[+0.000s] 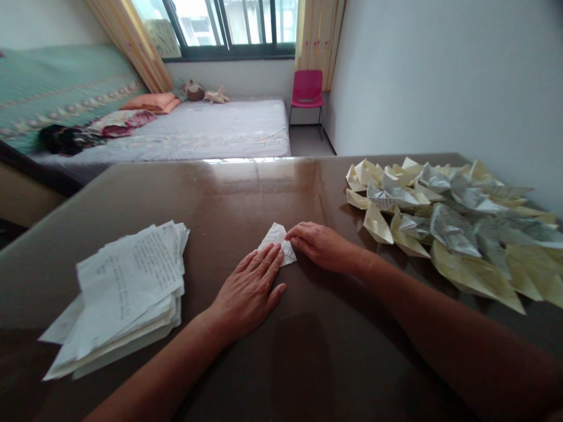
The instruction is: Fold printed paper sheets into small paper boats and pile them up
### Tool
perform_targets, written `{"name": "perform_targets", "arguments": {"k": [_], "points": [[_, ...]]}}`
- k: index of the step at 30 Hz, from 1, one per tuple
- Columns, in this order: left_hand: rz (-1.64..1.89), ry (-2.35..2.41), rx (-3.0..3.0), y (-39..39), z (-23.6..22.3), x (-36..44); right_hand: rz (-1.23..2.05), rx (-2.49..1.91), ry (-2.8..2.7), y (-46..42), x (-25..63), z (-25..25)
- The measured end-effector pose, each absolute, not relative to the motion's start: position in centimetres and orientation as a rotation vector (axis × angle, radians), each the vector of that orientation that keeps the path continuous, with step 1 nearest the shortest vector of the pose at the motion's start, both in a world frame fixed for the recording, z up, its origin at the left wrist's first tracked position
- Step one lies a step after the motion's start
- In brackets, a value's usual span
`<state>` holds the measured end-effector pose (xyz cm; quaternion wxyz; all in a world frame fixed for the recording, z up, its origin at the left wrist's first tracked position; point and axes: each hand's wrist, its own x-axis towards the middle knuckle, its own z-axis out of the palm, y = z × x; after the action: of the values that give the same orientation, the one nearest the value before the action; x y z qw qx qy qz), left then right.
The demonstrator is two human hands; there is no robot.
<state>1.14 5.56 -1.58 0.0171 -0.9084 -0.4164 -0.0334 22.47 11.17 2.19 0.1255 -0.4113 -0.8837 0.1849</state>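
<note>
A small folded piece of white paper (289,254) lies on the brown table in front of me. My left hand (250,287) rests flat over its lower left part, fingers stretched out and thumb apart, hiding some of it. At the paper's right edge, my right hand (320,246) has its fingers curled together, with the fingertips on the paper. To the left is a stack of loose printed sheets (127,287). Many folded paper boats (455,231), some cream and some printed white, crowd the right side of the table.
The glossy brown table (220,199) reaches towards a bed (229,129) with an orange pillow (152,102) and soft toys. A pink chair (307,91) stands by the white wall, below a window (237,26) with yellow curtains.
</note>
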Motion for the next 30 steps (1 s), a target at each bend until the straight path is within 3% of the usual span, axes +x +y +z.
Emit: {"name": "perform_targets", "arguments": {"k": [5,12,24,30], "points": [[-0.133,-1.290,-2.826,5.4,-1.5,1.2,0.197,-1.167,-2.909,8.5,22.2,4.5],[-0.202,-1.288,-2.821,5.8,-1.3,1.0,-0.088,-1.346,-2.974,5.0,19.8,3.9],[-0.197,-1.042,-2.686,6.6,0.9,0.0,-0.086,-1.313,-2.786,6.1,19.0,3.1],[-0.498,-1.097,-2.710,5.1,1.3,1.2,0.009,-1.093,-2.842,8.4,20.3,2.1]]}}
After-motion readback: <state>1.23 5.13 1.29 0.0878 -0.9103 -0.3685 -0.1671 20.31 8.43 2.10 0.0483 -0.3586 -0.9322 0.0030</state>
